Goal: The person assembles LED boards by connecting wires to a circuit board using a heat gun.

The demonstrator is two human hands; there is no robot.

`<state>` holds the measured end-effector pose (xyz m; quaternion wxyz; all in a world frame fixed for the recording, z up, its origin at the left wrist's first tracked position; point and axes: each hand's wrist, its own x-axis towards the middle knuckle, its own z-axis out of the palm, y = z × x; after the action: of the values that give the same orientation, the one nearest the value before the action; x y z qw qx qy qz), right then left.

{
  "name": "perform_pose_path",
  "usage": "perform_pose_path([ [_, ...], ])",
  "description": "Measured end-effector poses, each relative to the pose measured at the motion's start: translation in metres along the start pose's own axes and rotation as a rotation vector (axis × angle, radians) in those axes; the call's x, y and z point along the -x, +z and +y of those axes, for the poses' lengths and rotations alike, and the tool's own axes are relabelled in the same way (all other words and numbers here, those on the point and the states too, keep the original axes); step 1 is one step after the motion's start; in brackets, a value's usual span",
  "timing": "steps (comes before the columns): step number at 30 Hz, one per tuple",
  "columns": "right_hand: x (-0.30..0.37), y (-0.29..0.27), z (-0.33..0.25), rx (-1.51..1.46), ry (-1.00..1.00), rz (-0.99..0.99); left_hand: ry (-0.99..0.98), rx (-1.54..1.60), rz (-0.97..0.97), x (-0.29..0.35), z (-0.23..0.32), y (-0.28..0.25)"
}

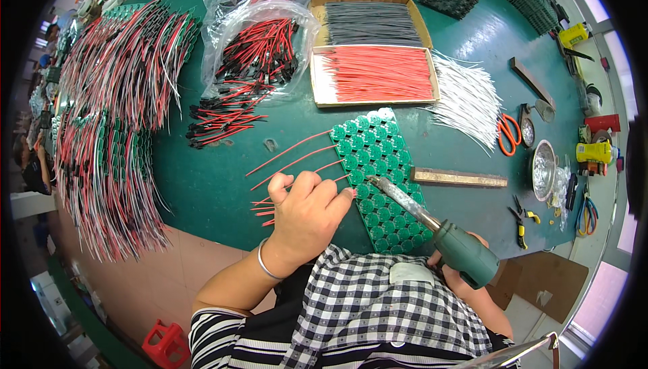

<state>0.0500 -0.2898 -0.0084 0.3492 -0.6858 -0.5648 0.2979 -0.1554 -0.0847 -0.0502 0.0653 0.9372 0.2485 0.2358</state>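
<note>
A green panel of round circuit boards point(391, 217) lies on the table in front of me, with several red wires point(290, 163) sticking out from its left edge. My left hand point(307, 210) is closed at that edge, pinching a red wire at the fingertips; more red wire ends come out behind the fingers. My right hand point(456, 280) grips the green handle of a soldering iron point(466, 251). Its metal tip rests over or on the panel, right of my left fingertips; contact cannot be made out. The handle hides part of my right hand.
Beyond the panel stand boxes of red wires point(378, 75) and black wires point(371, 23), beside loose white wires point(466, 99). Wired boards point(115, 133) pile up at left. A wooden bar point(459, 178), orange-handled scissors point(509, 134), pliers point(518, 220) and a metal bowl point(542, 170) lie right.
</note>
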Motion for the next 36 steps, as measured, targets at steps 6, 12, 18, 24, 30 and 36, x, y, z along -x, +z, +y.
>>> perform_pose_path([
  [6, 0.008, 0.006, 0.005, -0.1, 0.005, 0.068, 0.016, 0.0, 0.05, 0.002, 0.001, 0.002],
  [12, 0.023, 0.005, 0.01, -0.147, 0.072, 0.026, 0.033, 0.019, 0.044, 0.009, 0.009, -0.006],
  [18, 0.036, 0.014, 0.019, -0.005, -0.009, 0.065, 0.038, 0.041, 0.022, 0.014, 0.013, -0.004],
  [24, 0.036, 0.018, 0.018, -0.003, 0.004, 0.07, 0.026, 0.036, -0.015, 0.018, 0.015, -0.002],
  [30, 0.046, 0.014, 0.027, -0.009, 0.037, -0.036, 0.029, 0.043, -0.004, 0.016, 0.014, -0.003],
  [36, 0.029, 0.004, 0.008, 0.017, -0.031, -0.029, 0.042, 0.039, 0.009, 0.014, 0.014, -0.003],
])
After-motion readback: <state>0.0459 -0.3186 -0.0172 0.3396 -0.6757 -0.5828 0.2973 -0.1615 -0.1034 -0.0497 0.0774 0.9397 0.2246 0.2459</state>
